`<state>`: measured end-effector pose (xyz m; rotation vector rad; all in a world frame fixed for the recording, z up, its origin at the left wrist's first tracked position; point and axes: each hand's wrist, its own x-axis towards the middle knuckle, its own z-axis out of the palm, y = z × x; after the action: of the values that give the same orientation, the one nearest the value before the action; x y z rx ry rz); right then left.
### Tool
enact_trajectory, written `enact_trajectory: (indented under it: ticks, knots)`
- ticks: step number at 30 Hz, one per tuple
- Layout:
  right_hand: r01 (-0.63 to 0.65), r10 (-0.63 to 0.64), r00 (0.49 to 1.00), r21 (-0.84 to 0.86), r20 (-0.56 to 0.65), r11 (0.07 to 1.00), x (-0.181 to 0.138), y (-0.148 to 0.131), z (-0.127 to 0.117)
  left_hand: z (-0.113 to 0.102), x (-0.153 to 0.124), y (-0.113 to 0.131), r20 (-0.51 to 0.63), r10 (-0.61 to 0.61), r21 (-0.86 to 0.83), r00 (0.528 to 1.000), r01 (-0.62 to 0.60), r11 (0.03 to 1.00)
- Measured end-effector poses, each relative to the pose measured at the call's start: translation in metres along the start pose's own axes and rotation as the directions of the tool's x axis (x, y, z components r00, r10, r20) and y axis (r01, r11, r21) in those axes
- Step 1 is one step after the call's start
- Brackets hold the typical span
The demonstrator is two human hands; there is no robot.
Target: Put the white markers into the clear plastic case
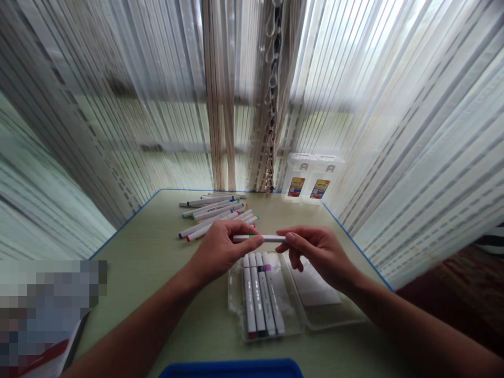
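Observation:
Both my hands hold one white marker [265, 238] level above the table. My left hand [222, 249] pinches its left end, where a green band shows. My right hand [317, 252] pinches its right end with thumb and fingers. Directly below them lies an open clear plastic case [299, 315]. Its left half holds several white markers [262, 294] side by side. Its right half holds a white sheet [315, 289].
A loose pile of white markers [216, 212] lies at the back of the green table [157, 252]. Two clear boxes with labels [309, 181] stand at the back right against striped curtains. A blue edge [232, 369] shows at the front.

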<state>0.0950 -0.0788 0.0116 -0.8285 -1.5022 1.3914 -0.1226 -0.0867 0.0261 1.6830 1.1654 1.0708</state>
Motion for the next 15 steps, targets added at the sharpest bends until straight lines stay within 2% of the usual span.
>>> enact_trajectory:
  ticks: [8,15]
  knots:
    - [0.02,-0.016,0.999,-0.082,0.042,0.996,-0.0022,0.0011,0.0019,0.0044,-0.0019,-0.0015,0.028,0.03,0.086,0.999,-0.033,0.996]
    - [0.001,0.001,1.0,-0.143,0.019,0.99,-0.0019,0.004,0.003,0.0101,-0.0055,0.003,0.078,0.048,0.102,0.996,-0.056,0.993]
